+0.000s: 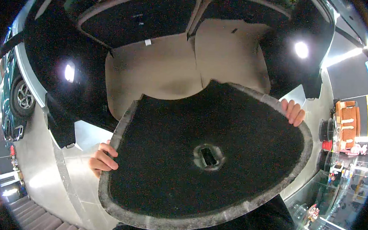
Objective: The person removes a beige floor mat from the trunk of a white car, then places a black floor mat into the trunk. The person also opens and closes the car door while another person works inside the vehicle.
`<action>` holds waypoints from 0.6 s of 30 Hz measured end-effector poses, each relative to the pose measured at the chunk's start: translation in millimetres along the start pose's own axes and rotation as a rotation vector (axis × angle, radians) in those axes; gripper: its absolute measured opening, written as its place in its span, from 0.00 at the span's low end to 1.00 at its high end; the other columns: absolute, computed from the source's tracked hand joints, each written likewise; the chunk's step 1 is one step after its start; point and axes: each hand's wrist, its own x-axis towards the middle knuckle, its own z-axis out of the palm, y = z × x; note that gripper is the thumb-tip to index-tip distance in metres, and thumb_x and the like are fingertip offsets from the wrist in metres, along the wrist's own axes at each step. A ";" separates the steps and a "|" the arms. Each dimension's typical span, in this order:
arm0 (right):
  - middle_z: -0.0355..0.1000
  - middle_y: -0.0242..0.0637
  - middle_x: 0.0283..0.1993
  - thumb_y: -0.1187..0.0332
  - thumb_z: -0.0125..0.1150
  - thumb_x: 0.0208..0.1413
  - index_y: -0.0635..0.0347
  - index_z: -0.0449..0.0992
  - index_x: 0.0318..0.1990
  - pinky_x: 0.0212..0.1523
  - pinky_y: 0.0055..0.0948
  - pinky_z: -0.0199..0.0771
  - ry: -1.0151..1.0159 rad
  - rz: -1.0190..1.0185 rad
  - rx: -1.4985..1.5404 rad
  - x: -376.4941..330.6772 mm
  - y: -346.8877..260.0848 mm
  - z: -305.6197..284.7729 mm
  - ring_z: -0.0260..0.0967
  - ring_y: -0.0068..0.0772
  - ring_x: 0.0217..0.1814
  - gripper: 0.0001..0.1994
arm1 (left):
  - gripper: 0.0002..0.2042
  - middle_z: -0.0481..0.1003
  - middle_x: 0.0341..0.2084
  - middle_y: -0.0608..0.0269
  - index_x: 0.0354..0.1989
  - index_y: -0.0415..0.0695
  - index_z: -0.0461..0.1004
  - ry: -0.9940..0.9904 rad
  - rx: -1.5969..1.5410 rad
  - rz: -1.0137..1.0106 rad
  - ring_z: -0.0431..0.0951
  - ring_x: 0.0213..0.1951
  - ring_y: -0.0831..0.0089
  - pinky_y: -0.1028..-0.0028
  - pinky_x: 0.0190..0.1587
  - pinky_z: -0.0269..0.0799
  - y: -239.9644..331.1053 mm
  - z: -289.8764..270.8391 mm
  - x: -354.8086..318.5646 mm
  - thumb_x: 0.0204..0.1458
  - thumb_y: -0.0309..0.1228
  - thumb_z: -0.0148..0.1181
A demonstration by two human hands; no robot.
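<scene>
Black panel (162, 130) with a grey, fuzzy-looking rim is facing up toward the head, held at the near side of the beige cargo floor (157, 73) and hiding part of that floor's near edge. A slot (209, 156) is showing in the panel's face, ringed by a paler patch. The left hand (104, 158) is gripping the panel's left edge, below the cargo floor's near left corner, its fingers curling onto the face. The right hand (293, 112) is gripping the upper right edge, just right of the cargo floor's near right corner; both thumbs are hiding from view. Dark seat backs (139, 23) are standing along the cargo floor's far side. Lamps (70, 72) are glowing to its left and right. Farther left of the cargo floor, a spoked car wheel (23, 96) is showing; well to its right, an orange-brown seat (347, 118) is standing.
</scene>
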 end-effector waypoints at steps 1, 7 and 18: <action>0.62 0.30 0.36 0.65 0.52 0.55 0.52 0.65 0.33 0.44 0.28 0.54 -0.045 0.006 0.021 -0.6 -0.5 -3.3 0.56 0.25 0.35 0.04 | 0.09 0.73 0.30 0.62 0.26 0.47 0.64 0.022 -0.007 -0.009 0.69 0.42 0.59 0.55 0.56 0.55 0.0 2.0 -1.9 0.52 0.34 0.58; 0.62 0.28 0.33 0.64 0.52 0.55 0.50 0.66 0.30 0.43 0.27 0.53 -0.188 0.017 0.100 -6.3 -4.3 -19.6 0.56 0.23 0.35 0.05 | 0.09 0.73 0.29 0.65 0.25 0.48 0.64 0.052 -0.024 -0.021 0.69 0.40 0.61 0.56 0.55 0.54 2.2 14.9 -2.2 0.52 0.34 0.57; 0.64 0.26 0.28 0.63 0.51 0.56 0.48 0.68 0.24 0.39 0.26 0.53 -0.100 -0.013 0.091 -8.3 -11.1 -17.0 0.56 0.22 0.33 0.09 | 0.09 0.73 0.27 0.69 0.23 0.50 0.63 0.133 -0.038 -0.038 0.68 0.37 0.67 0.58 0.54 0.54 7.0 30.7 4.4 0.53 0.33 0.54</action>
